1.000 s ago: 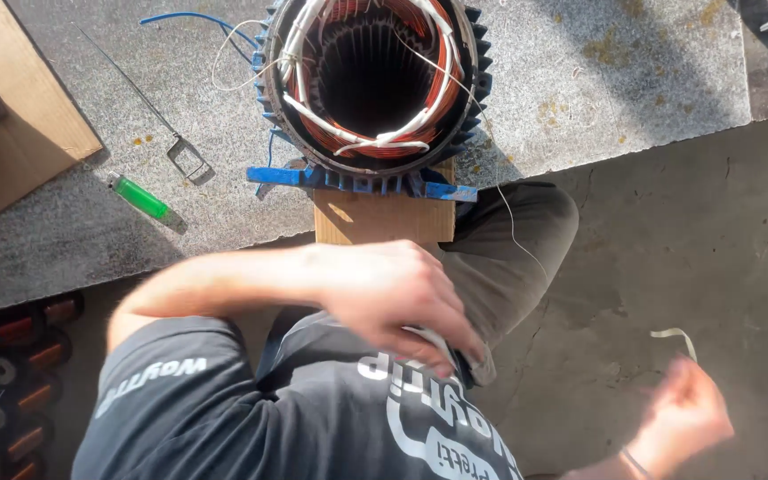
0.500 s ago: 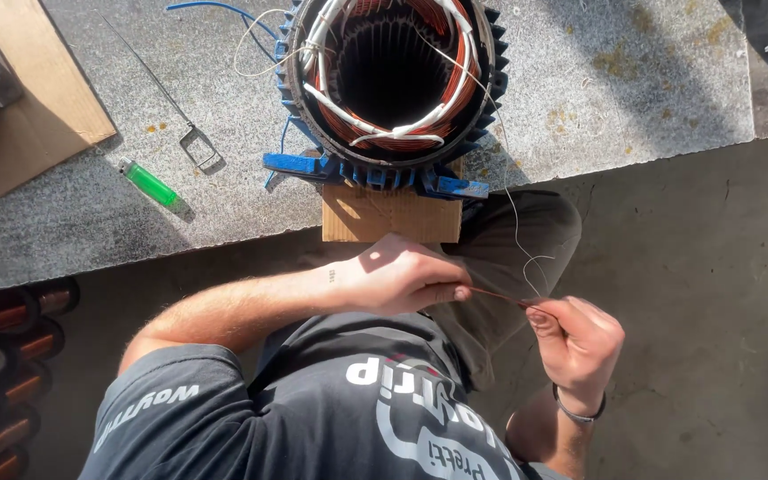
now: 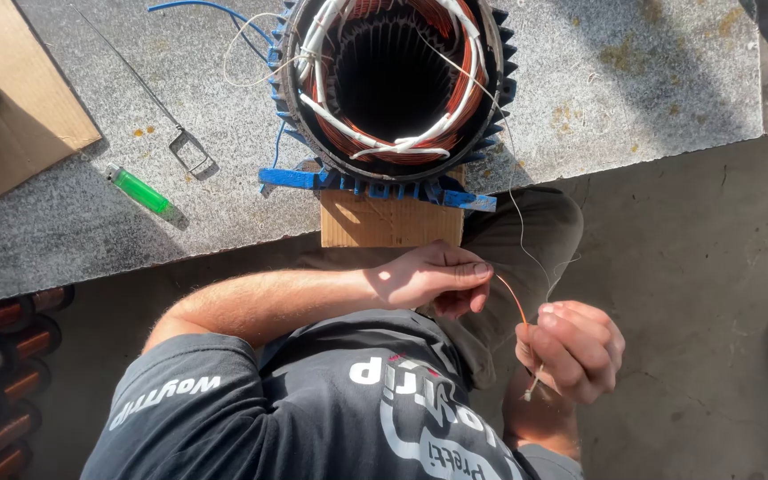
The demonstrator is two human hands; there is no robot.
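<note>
Step — threading lacing cord (image 3: 526,240) from stator (image 3: 393,84) on bench (image 3: 651,98) | left hand (image 3: 428,277) pinches copper wire (image 3: 510,298), right hand (image 3: 575,348) fisted on cord | next: steady pull, likely.

My left hand (image 3: 428,277) pinches shut, fingertips pointing toward three o'clock, forearm stretching back toward nine. My right hand (image 3: 575,348) sits at five o'clock from it, curled into a fist.

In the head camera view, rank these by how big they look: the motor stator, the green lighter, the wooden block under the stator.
1. Motor stator, clearly largest.
2. Wooden block.
3. Green lighter, smallest.
All sit on the same slab, so nearness hardly skews this.
</note>
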